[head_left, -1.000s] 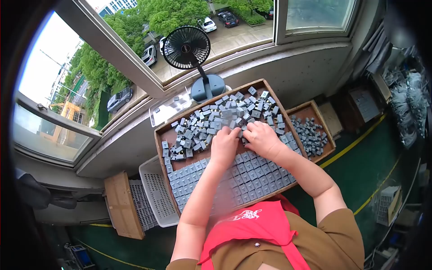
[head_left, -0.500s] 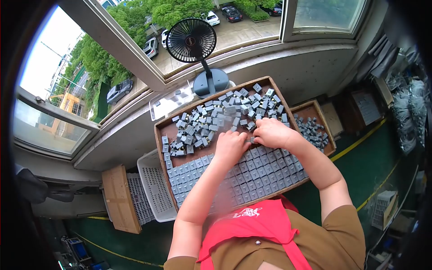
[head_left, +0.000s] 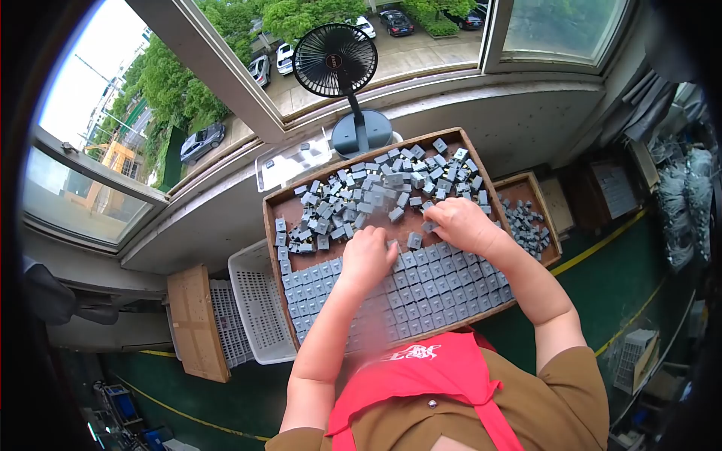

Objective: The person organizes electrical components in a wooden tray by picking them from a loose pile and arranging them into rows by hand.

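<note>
A shallow wooden tray [head_left: 272, 225] holds small grey box-shaped parts with a mark on top. Close-set rows of grey parts [head_left: 421, 289] fill its near side, and a loose heap of grey parts [head_left: 361, 192] lies at its far side. My left hand [head_left: 368, 257] is closed over the front edge of the rows, with a grey part at its fingertips, partly hidden. To the right, my right hand [head_left: 462, 225] pinches another grey part [head_left: 429, 226] beside the heap. Between the hands a single grey part [head_left: 414, 240] rests on the tray floor.
A black fan [head_left: 335, 60] stands beyond the tray by the window. At the right is a smaller wooden tray [head_left: 553, 225] with more grey parts. White plastic baskets [head_left: 259, 301] and a cardboard piece [head_left: 197, 323] sit at the left.
My hands have moved apart, the left one leftward and the right one slightly right. A single grey part now shows between them. The view has shifted slightly.
</note>
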